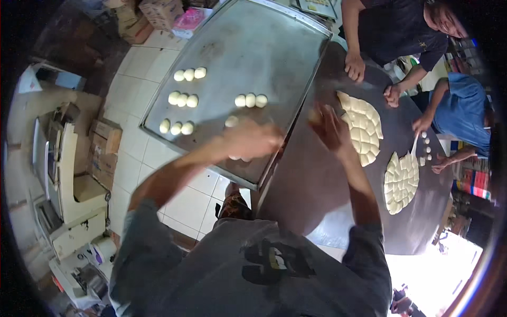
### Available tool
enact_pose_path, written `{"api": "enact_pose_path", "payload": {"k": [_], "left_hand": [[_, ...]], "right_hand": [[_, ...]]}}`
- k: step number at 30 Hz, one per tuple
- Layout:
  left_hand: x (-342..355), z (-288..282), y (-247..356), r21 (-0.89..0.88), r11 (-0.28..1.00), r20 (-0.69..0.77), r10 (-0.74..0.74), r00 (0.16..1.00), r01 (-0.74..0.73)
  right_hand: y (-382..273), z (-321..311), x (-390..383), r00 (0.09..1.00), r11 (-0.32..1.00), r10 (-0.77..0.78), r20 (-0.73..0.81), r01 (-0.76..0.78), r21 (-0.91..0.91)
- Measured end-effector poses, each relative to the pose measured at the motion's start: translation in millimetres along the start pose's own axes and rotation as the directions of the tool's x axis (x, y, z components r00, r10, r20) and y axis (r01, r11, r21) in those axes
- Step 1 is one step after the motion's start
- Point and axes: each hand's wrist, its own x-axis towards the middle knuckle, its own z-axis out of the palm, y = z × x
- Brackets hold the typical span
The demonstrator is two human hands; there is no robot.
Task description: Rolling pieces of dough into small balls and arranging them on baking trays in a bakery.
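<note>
Over the near part of a large metal tray, my left hand is smeared by motion, its fingers unclear. Beneath it, pale dough balls are partly covered. My right hand hovers above the dark tabletop, fingers pointing away from me, also blurred. A pale patch shows at its fingertips; I cannot make out whether it is dough. Just right of this hand lies a flat slab of dough scored into pieces. Rows of three dough balls sit on the tray's left side, with another row nearer the middle.
A second scored dough slab lies farther right. Across the table a co-worker in dark clothing rests both hands on it. Another person in blue handles small dough pieces. Cardboard boxes stand at the left.
</note>
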Motion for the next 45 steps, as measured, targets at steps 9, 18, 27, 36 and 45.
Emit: {"api": "enact_pose_path", "payload": {"k": [9, 18, 27, 36, 45], "left_hand": [[-53.9, -26.4, -193.2, -0.191, 0.976, -0.556, -0.196, 0.808, 0.105], [-65.6, 5.4, -174.5, 0.004, 0.931, -0.710, -0.254, 0.656, 0.365], [-63.7, 28.0, 52.3, -0.807, 0.590, -0.332, -0.451, 0.829, -0.002], [-32.0, 64.1, 135.4, -0.853, 0.364, 0.190, -0.449, 0.873, 0.373], [-6.3, 39.0, 141.4, -0.536, 0.791, -0.063, -0.386, 0.921, 0.295]], "right_hand": [[-0.8, 127.4, 104.1, 0.999, 0.946, 0.023, -0.046, -0.037, -0.321], [-2.1, 24.0, -44.7, 0.414, 0.320, 0.906, 0.084, -0.803, 0.503], [-84.0, -4.6, -33.1, 0.645, 0.586, 0.614, 0.454, -0.758, 0.285], [-125.9, -10.1, -74.9, 0.781, 0.588, 0.176, 0.599, -0.572, 0.573], [-171.6, 3.7, -89.4, 0.799, 0.840, 0.511, -0.317, -0.542, -0.010]]}}
